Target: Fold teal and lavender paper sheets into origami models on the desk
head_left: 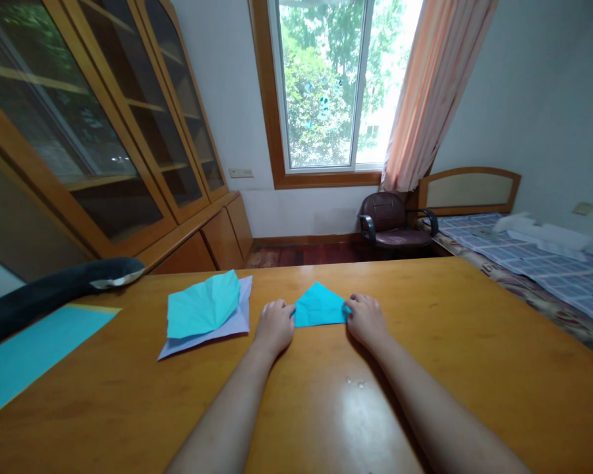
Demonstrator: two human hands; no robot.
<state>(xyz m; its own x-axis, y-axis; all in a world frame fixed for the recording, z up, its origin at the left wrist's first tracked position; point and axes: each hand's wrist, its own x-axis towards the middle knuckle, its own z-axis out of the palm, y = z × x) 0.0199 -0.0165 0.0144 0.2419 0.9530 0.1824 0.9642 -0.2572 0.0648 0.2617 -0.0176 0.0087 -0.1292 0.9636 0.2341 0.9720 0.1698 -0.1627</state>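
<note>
A folded sheet of blue paper [320, 308] lies on the wooden table, with a pointed top edge and a straight lower edge. Crease lines run across it. At its left corner my left hand [275, 324] is closed, the paper's edge pinched between thumb and fingers. My right hand [366, 317] pinches the opposite corner in the same way. Both forearms rest low over the table. To the left of my left hand lies a creased turquoise sheet [203, 306] on top of a pale lilac sheet [240, 320].
The wooden table [474, 368] fills the foreground. At its left edge are a large blue sheet [39, 345] with a yellow border and a dark curved object [69, 283]. Beyond stand a glass-doored cabinet [188, 210], an office chair [390, 220] and a bed [534, 257].
</note>
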